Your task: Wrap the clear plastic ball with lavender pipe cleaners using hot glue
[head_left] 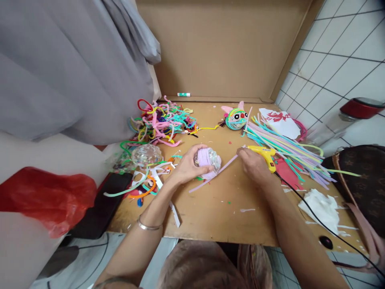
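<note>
My left hand (192, 164) is wrapped round a clear, faceted plastic ball (214, 157). Lilac pipe cleaner (205, 157) is wound in bands about one side of it. A loose lilac pipe cleaner (226, 164) runs from below the ball up to my right hand (252, 163), whose fingers are pinched on its far end. Right behind those fingers is a yellow hot glue gun (261, 151), nozzle pointing left, its black cord trailing to the lower right; whether the hand touches it is hard to tell.
A tangled heap of coloured pipe cleaners (162, 120) and another clear ball (146, 154) lie to the left. At the back stands a finished wrapped ball with eyes and pink ears (236, 116). Straight pipe cleaners (288, 146), a white tissue (320, 208) and a brown bag (361, 180) are on the right.
</note>
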